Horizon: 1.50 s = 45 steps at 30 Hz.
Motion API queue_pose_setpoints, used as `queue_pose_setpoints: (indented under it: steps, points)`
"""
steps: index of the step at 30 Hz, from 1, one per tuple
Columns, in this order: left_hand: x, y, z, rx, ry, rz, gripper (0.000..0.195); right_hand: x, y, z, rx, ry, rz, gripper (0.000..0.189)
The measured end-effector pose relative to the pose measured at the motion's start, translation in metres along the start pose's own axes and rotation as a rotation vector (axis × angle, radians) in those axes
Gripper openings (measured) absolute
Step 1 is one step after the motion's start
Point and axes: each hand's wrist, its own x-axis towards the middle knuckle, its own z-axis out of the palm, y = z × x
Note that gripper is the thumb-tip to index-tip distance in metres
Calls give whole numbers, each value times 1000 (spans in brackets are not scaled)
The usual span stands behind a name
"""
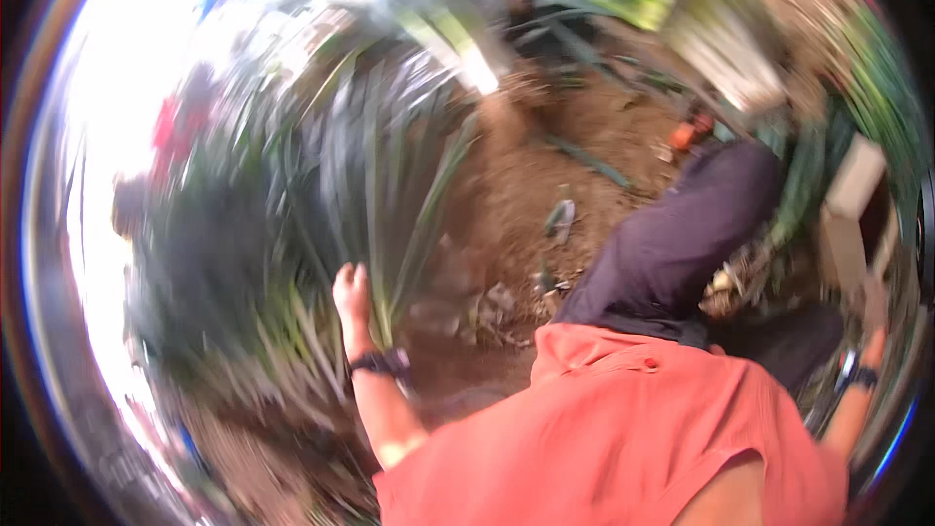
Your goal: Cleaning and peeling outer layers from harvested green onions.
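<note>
On the left, my left hand [353, 299] reaches against a large heap of leeks [307, 197], a dark band around its wrist. Long green leaves stand right beside its fingers; blur hides whether it grips any. At the far right rim, my right hand [872, 307] also wears a wrist device and is smeared by motion. It is close to a pale, angular box-like object [847, 241], but contact cannot be made out. A bundle of leeks with white stems [723, 51] lies at the upper right, and more white-stemmed leeks [467, 58] lie at the top centre.
Bare brown soil [526, 168] with leaf scraps [561, 220] lies before my bent leg [657, 256]. A small orange object [684, 136] is beyond the knee. More green leaves [869, 80] line the right rim. A blurred red shape [175, 124] shows at the far left.
</note>
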Motion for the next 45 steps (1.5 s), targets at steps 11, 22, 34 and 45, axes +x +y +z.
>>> queue_pose_setpoints:
  steps: [11, 22, 34, 45]
  points:
    - [-115, 505, 138, -656, -886, 570, 36, -148, -174, 30, 220, -98, 63, 40]
    - [-308, 679, 258, -633, -1783, 523, 30, -27, 18, 167, -242, 43, 262, 42]
    - [-327, 685, 321, -343, -1571, 587, 34, 48, 154, 290, -2, -67, 807, 55]
    - [-357, 685, 316, -232, -1677, 808, 28, -23, 137, 209, -116, -25, 400, 40]
